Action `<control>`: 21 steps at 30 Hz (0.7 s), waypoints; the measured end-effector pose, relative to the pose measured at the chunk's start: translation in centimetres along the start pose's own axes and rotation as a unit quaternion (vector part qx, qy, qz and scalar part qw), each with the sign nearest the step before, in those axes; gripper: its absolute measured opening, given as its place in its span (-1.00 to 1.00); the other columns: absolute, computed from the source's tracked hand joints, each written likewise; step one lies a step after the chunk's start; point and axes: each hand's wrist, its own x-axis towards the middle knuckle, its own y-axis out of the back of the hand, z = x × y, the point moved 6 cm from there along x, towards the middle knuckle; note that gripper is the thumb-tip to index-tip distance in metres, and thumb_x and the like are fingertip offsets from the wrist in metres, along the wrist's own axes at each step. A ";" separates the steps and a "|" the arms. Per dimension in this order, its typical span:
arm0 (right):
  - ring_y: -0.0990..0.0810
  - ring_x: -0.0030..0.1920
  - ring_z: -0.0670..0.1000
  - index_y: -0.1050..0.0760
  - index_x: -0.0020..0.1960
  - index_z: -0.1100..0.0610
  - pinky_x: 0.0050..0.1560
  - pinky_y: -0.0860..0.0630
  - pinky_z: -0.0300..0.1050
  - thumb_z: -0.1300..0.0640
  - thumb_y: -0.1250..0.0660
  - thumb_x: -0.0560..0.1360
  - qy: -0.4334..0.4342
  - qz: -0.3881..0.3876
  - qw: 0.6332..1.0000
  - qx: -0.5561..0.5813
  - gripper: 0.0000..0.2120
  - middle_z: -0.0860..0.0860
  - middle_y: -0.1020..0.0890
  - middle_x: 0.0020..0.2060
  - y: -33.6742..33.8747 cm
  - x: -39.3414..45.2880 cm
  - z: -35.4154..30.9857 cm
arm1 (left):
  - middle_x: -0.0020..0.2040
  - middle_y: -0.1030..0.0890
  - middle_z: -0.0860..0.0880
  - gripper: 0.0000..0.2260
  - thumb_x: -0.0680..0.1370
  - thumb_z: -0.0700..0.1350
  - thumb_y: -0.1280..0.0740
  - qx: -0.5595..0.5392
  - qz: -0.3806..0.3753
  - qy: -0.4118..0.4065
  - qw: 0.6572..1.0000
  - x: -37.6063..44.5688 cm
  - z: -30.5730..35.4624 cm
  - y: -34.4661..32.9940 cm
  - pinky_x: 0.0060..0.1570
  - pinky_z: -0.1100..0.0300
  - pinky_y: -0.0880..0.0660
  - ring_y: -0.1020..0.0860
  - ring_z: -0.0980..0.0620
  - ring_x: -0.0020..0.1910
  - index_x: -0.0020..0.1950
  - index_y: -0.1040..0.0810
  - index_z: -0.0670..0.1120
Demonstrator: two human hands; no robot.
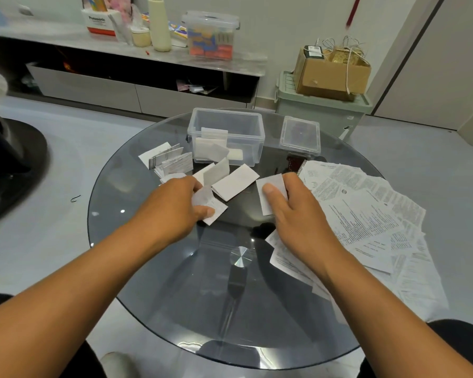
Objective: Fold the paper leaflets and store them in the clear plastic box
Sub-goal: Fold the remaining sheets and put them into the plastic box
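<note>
Both hands are busy with folded paper over the round glass table point(153, 268). The right hand point(298, 214) pinches a folded leaflet point(271, 186), thumb pressed on its upper face and fingers curled behind it, the slip's long axis running roughly away from the person. The left hand point(172, 205) grips a second folded slip point(212, 207), fingers curled over its far end and thumb at the near edge, so neither hand is free. The clear plastic box point(227, 118) stands open beyond both grips, forward of the gap between the hands and a little nearer the left one; it already holds a few folded pieces. Between the grips and the box lie more loose folded leaflets point(235, 182), so the reach forward probably has to pass above them. A stack of unfolded printed sheets point(366, 214) spreads to the outside of the right hand (plenty still to fold). A smaller lidded box point(301, 135) sits just beside the open box, beyond the right grip.
</note>
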 end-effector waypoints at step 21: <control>-0.68 -0.03 -0.13 -0.56 0.13 0.03 0.05 -0.61 -0.10 0.00 -0.29 0.67 -0.009 -0.002 0.981 0.196 -0.86 -0.13 -0.70 -0.06 -0.8 -0.7 0.2 | 0.16 -0.70 -0.12 -0.72 0.70 -0.26 -0.15 -0.523 -0.229 -0.011 0.821 -3.5 6.0 -4.4 0.24 0.07 -0.58 -0.67 -0.03 0.17 0.33 -0.57 -0.15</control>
